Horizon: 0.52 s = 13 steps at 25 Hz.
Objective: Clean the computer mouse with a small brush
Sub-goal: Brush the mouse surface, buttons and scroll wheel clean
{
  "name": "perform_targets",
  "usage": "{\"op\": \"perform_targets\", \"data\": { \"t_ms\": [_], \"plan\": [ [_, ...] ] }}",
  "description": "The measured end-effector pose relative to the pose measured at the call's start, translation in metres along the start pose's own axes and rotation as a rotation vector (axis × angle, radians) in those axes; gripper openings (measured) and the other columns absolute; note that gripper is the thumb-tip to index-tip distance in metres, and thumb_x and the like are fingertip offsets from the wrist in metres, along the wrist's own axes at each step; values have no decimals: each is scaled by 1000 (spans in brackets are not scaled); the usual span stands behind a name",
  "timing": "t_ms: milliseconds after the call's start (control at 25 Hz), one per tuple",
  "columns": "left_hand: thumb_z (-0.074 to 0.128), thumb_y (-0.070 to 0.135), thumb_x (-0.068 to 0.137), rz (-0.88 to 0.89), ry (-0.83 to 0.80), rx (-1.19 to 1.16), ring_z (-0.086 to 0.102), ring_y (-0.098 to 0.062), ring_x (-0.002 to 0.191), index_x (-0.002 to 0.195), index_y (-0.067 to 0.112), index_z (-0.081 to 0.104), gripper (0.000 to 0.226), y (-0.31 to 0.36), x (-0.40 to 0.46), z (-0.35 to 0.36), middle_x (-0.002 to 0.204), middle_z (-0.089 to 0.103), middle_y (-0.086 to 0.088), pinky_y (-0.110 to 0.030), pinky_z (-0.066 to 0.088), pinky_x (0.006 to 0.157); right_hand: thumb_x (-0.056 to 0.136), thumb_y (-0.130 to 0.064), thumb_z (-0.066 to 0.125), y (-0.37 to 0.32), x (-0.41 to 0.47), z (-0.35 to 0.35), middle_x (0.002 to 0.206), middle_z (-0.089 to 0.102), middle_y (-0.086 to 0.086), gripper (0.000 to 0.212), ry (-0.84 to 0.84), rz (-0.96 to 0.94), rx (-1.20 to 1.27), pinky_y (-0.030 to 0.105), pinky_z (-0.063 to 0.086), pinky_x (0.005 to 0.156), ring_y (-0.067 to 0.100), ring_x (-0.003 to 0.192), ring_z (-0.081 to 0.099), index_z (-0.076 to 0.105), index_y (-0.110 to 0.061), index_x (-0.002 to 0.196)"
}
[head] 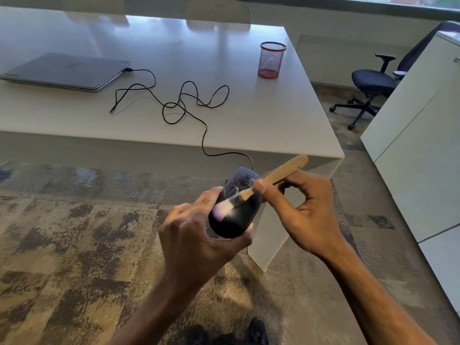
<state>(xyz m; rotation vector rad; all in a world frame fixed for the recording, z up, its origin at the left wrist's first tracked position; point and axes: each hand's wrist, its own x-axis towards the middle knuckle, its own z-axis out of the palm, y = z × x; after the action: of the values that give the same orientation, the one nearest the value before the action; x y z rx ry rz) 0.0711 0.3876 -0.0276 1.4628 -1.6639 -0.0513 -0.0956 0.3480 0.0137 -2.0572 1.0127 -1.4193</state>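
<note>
A black computer mouse (236,215) speckled with pale dust is held in the air in front of the desk's near edge. My left hand (196,235) grips it from below and the left side. My right hand (303,210) pinches the wooden handle of a small brush (273,179). The brush's pale bristles are blurred and lie on the mouse's back. The mouse's black cable (184,108) runs up over the desk edge, loops across the top and reaches the closed grey laptop (67,70).
The white desk (273,115) carries the laptop at the left and a red mesh pen cup (271,59) at the back right. A black office chair (371,83) and white cabinets (423,145) stand to the right. Patterned carpet lies below, with my shoes (256,331) at the bottom edge.
</note>
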Motion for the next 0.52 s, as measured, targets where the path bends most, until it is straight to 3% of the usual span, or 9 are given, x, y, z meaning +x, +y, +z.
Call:
{"op": "perform_targets", "data": {
  "t_ms": [160, 280, 360, 520],
  "plan": [
    [67, 61, 61, -12, 2, -9, 38, 9, 80, 117, 13, 64, 74, 1, 0, 0, 90, 71, 5, -21, 41, 74, 90, -32, 61, 6, 11, -10, 76, 68, -24, 5, 137, 53, 16, 36, 56, 65, 5, 72, 67, 65, -35, 89],
    [67, 59, 61, -21, -4, -27, 41, 7, 80, 117, 14, 64, 72, 1, 1, 0, 91, 71, 4, -19, 42, 75, 89, -31, 64, 9, 10, -18, 77, 69, -20, 8, 9, 41, 99, 37, 58, 67, 8, 69, 67, 69, -31, 83],
    [67, 59, 62, -8, -1, -45, 39, 9, 81, 117, 15, 63, 70, 1, 1, -1, 89, 70, 6, -17, 41, 74, 88, -34, 65, 14, 13, -22, 75, 69, -17, 8, -48, 59, 67, 33, 57, 68, 9, 68, 67, 69, -29, 84],
    [67, 61, 63, 12, -25, -59, 39, 9, 81, 117, 16, 64, 70, 1, 1, -2, 90, 61, 17, -16, 39, 72, 91, -34, 65, 22, 25, -23, 75, 66, -19, 10, 77, 103, -37, 21, 55, 71, -2, 71, 66, 67, -24, 88]
  ]
}}
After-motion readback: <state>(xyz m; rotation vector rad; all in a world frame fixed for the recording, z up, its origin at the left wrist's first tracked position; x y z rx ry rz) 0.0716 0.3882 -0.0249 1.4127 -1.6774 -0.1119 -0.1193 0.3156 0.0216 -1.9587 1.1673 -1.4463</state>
